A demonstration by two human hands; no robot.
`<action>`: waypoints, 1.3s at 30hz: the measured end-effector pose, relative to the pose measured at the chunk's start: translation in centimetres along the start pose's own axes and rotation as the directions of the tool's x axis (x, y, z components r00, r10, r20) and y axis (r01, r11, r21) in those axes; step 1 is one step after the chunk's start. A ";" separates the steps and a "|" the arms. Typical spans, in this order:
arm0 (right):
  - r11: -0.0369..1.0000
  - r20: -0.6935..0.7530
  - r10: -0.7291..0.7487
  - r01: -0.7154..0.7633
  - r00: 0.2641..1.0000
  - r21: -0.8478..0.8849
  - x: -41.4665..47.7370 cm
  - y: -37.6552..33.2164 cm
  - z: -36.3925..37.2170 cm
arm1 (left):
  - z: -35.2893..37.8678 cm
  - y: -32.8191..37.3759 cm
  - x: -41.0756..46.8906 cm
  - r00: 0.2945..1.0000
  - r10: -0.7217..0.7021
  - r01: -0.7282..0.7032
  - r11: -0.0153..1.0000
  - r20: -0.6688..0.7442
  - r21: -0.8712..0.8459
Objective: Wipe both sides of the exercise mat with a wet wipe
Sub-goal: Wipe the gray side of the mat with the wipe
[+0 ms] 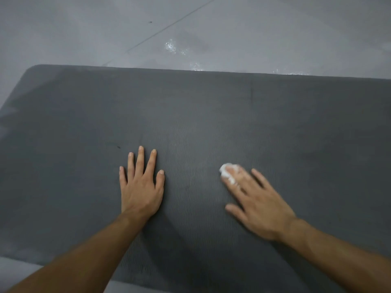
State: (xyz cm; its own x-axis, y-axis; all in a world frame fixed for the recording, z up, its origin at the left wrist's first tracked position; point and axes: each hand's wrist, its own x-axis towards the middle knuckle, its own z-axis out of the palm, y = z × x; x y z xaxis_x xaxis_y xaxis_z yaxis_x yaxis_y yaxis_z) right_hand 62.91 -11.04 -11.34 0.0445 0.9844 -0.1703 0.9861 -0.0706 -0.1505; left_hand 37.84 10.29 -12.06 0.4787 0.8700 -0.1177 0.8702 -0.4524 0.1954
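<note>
I have the exercise mat (211,106) lying flat on the grey floor (84,28), one rounded corner showing at the far left and its long far edge running across the view. My left hand (140,182) lies palm down on the mat with its fingers spread. I judge it is there to pin the mat so that it does not creep or ruck while the other hand rubs.

My right hand (254,199) is also palm down, fingers fairly straight. It presses the bunched white wet wipe (227,172) against the mat under the first fingers rather than pinching it. Flat pressure puts more of the wipe on the ribbed surface. This hand is blurred, which suggests a stroke in progress, though I cannot tell its direction.

Wet glints (171,47) show on the floor just beyond the far edge. I cannot tell which face of the mat is up or how much of it has been wiped.
</note>
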 end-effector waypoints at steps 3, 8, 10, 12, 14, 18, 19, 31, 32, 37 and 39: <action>0.953 -0.019 0.301 -0.300 0.954 0.044 1.6 4.8 -1.1 | 0.0 0.0 0.0 1.000 0.007 -0.007 1.000 0.001 0.011; 0.911 0.027 0.402 -0.403 0.915 0.087 1.6 7.2 -1.8 | 0.3 0.0 -0.1 1.000 0.003 -0.003 0.999 -0.003 0.035; 0.902 0.023 0.415 -0.415 0.909 0.119 1.4 5.5 -1.6 | 0.2 0.0 -0.1 1.000 0.001 -0.001 0.999 -0.008 0.037; 0.919 0.015 0.374 -0.373 0.927 0.127 1.0 3.7 -1.2 | 0.3 0.1 0.0 1.000 -0.001 0.001 0.999 0.000 0.046; 0.959 0.018 0.264 -0.265 0.964 0.097 0.2 1.9 -0.7 | 0.3 0.1 0.0 1.000 0.000 0.000 0.999 0.009 0.047; 0.998 0.031 0.007 -0.009 0.999 0.055 -1.8 -2.3 0.0 | 0.3 0.0 0.0 1.000 0.000 0.000 0.999 0.004 0.044; 0.998 0.033 -0.045 0.043 0.998 0.051 -2.0 -3.4 0.1 | 0.3 0.0 0.0 1.000 0.001 -0.002 0.999 0.007 0.044; 0.994 0.018 0.062 -0.063 0.998 0.089 5.2 -1.8 -1.0 | 0.1 0.1 0.0 1.000 0.005 -0.006 0.999 0.015 0.032; 0.985 0.018 0.132 -0.134 0.991 0.105 6.1 -1.2 -1.2 | 0.0 0.0 0.0 1.000 0.008 -0.009 1.000 0.018 0.026; 0.971 0.047 0.146 -0.153 0.988 0.183 6.7 -3.4 -1.7 | 0.0 0.1 0.0 1.000 0.007 -0.007 1.000 -0.010 -0.007; 0.987 0.066 0.004 -0.014 0.998 0.157 5.3 -5.5 -1.4 | -0.1 0.1 0.0 1.000 0.001 -0.001 0.999 -0.009 -0.034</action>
State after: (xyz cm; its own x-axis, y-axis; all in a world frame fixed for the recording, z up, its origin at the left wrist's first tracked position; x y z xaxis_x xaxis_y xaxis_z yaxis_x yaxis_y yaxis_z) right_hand 57.96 -5.18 -10.04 0.0375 0.9712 -0.2353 0.9479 -0.1091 -0.2992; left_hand 37.95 10.23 -11.96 0.4781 0.8715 -0.1086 0.8652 -0.4462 0.2287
